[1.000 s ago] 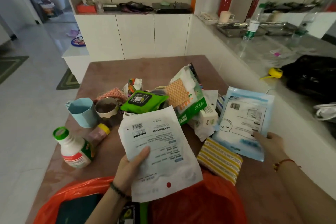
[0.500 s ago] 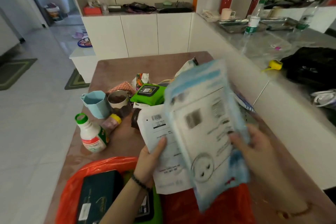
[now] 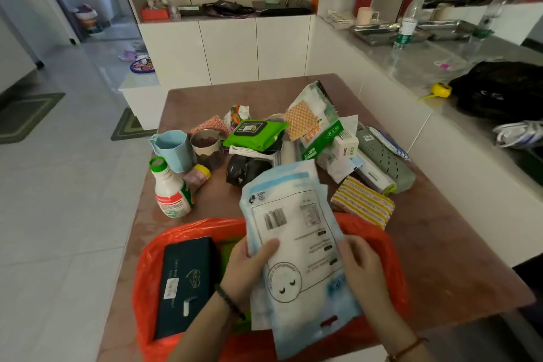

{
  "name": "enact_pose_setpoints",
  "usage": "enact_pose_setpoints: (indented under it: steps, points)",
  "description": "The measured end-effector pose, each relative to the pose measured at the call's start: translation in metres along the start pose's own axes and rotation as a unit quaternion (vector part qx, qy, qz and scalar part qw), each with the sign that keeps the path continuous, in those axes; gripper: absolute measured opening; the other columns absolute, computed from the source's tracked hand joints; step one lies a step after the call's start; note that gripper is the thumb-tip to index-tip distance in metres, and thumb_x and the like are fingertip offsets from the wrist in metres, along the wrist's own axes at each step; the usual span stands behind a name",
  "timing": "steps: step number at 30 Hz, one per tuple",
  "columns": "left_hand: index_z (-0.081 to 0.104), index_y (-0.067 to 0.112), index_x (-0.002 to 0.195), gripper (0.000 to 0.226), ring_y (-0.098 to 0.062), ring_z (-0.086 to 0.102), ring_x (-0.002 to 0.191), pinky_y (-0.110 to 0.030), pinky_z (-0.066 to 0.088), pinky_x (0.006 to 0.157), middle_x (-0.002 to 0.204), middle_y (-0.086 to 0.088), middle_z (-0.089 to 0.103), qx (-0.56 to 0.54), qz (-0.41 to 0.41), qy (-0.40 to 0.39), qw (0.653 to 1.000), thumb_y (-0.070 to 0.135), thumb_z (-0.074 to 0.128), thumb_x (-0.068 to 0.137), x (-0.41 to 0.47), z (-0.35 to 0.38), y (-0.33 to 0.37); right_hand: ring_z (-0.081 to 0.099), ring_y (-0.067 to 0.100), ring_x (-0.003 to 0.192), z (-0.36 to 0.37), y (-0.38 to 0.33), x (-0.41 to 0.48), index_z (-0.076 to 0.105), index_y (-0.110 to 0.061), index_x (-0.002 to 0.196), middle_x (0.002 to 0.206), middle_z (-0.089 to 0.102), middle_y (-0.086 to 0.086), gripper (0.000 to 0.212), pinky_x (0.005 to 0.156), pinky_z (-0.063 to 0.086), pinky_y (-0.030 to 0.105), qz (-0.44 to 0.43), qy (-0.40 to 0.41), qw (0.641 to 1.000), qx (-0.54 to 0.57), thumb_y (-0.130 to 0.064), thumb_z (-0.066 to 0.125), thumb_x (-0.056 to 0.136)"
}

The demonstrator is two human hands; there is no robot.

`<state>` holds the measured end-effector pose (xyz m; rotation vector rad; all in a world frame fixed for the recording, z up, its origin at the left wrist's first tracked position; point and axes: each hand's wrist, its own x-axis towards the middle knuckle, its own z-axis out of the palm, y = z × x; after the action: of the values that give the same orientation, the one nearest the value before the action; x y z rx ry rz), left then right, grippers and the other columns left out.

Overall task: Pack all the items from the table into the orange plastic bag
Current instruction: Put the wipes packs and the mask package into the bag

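Note:
The orange plastic bag [image 3: 147,279] lies open at the table's near edge with a dark green box [image 3: 183,282] inside. Over its mouth I hold a blue-and-white flat packet [image 3: 296,232], stacked on a white packet whose edge shows beneath. My left hand [image 3: 249,267] grips the stack's left side and my right hand [image 3: 363,270] its right side. Behind lie a white bottle with a green cap [image 3: 170,188], a blue cup [image 3: 173,150], a green wipes pack [image 3: 255,134], a yellow striped cloth [image 3: 363,204] and several other items.
The brown table [image 3: 440,258] has a white counter [image 3: 440,76] along its right side, bearing a black bag [image 3: 499,88], bottles and metal trays. White cabinets [image 3: 229,50] stand behind. Tiled floor [image 3: 58,200] lies to the left.
My right hand lifted the blue-and-white packet off the table and laid it over the white packet in my left hand. Both hands have brought the stack down over the orange bag.

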<state>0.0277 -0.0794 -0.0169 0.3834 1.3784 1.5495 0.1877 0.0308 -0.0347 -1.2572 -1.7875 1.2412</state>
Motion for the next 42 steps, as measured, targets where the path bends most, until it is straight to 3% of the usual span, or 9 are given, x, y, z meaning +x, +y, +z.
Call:
enact_pose_setpoints:
  steps: [4, 9, 18, 21, 26, 30, 33, 36, 42]
  points:
    - [0.060, 0.001, 0.105, 0.033, -0.030, 0.071, 0.076, -0.038, 0.060, 0.062, 0.090, -0.019, 0.074, -0.037, -0.111, -0.064, 0.991, 0.013, 0.060, 0.074, -0.015, -0.023, -0.001, 0.043, 0.031, 0.125, -0.026, 0.029, 0.036, 0.049, -0.007, 0.127, 0.134, 0.048, 0.016, 0.046, 0.104, 0.036, 0.041, -0.062, 0.030, 0.960, -0.273, -0.013, 0.062, 0.083]
    - [0.063, 0.007, 0.105, 0.032, -0.024, 0.069, 0.083, -0.037, 0.055, 0.079, 0.099, -0.014, 0.071, 0.063, -0.226, -0.181, 0.955, 0.016, 0.067, 0.075, -0.027, -0.020, -0.010, 0.046, 0.029, 0.118, -0.026, 0.031, 0.072, 0.052, -0.021, 0.124, 0.125, 0.058, 0.007, 0.041, 0.093, 0.031, 0.039, -0.059, 0.010, 0.867, -0.495, -0.019, 0.057, 0.084]
    - [0.047, -0.004, 0.126, 0.036, -0.031, 0.058, 0.086, -0.047, 0.045, 0.088, 0.124, -0.027, 0.055, -0.032, -0.205, -0.022, 0.978, 0.008, 0.046, 0.092, 0.009, 0.009, -0.016, 0.053, 0.034, 0.097, -0.042, 0.023, 0.038, 0.064, -0.015, 0.108, 0.100, 0.064, 0.012, 0.038, 0.086, 0.032, 0.040, -0.114, 0.097, 0.909, -0.389, -0.002, 0.064, 0.072]
    - [0.047, 0.000, 0.126, 0.034, -0.035, 0.058, 0.095, -0.050, 0.047, 0.087, 0.124, -0.025, 0.055, -0.041, -0.176, -0.004, 0.984, 0.007, 0.045, 0.093, 0.022, 0.009, -0.015, 0.050, 0.036, 0.108, -0.049, 0.042, 0.017, 0.049, -0.018, 0.124, 0.113, 0.053, 0.014, 0.051, 0.091, 0.037, 0.045, 0.018, 0.059, 0.895, -0.441, -0.009, 0.064, 0.076]
    - [0.049, 0.005, 0.115, 0.027, -0.037, 0.058, 0.108, -0.051, 0.048, 0.090, 0.125, -0.023, 0.057, 0.057, -0.153, 0.039, 0.986, 0.005, 0.052, 0.089, 0.036, 0.008, -0.019, 0.060, 0.034, 0.107, -0.060, 0.054, -0.007, 0.055, 0.001, 0.114, 0.116, 0.063, 0.022, 0.035, 0.085, 0.044, 0.032, 0.154, -0.076, 0.947, -0.273, 0.000, 0.058, 0.079]
    - [0.038, 0.006, 0.125, 0.041, -0.033, 0.057, 0.110, -0.040, 0.050, 0.085, 0.127, -0.018, 0.055, 0.165, -0.096, 0.092, 0.977, 0.003, 0.052, 0.087, 0.037, 0.010, -0.031, 0.062, 0.033, 0.070, -0.075, 0.042, -0.012, 0.059, -0.004, 0.109, 0.083, 0.068, 0.027, 0.026, 0.073, 0.054, 0.044, 0.236, -0.136, 0.957, -0.103, -0.002, 0.047, 0.087]
    - [0.019, 0.008, 0.136, 0.059, -0.026, 0.056, 0.106, -0.035, 0.049, 0.085, 0.127, -0.014, 0.054, 0.265, -0.078, 0.063, 0.959, 0.001, 0.051, 0.087, 0.032, 0.016, -0.041, 0.040, 0.011, 0.029, -0.096, 0.030, -0.006, 0.058, -0.007, 0.093, 0.037, 0.043, 0.004, 0.018, 0.032, 0.040, 0.017, 0.268, -0.066, 0.960, 0.040, -0.001, 0.041, 0.089]
    - [-0.015, 0.016, 0.143, 0.090, -0.029, 0.052, 0.117, -0.040, 0.045, 0.096, 0.133, -0.014, 0.050, 0.261, -0.082, 0.047, 0.961, -0.003, 0.052, 0.085, 0.032, 0.021, -0.047, 0.027, 0.008, 0.024, -0.115, 0.025, -0.003, 0.052, -0.007, 0.074, 0.037, 0.031, 0.001, 0.020, 0.027, 0.025, 0.012, 0.284, -0.092, 0.948, 0.113, 0.003, 0.040, 0.086]
    - [-0.024, 0.033, 0.137, 0.104, -0.027, 0.022, 0.140, -0.037, 0.025, 0.113, 0.155, -0.007, -0.001, 0.317, 0.033, 0.111, 0.941, -0.009, 0.052, 0.078, 0.024, 0.046, -0.057, 0.065, 0.015, 0.054, -0.137, 0.030, 0.004, 0.063, -0.006, 0.100, 0.072, 0.070, 0.007, 0.018, 0.048, 0.050, 0.022, 0.238, -0.320, 0.913, -0.089, 0.001, 0.057, 0.085]
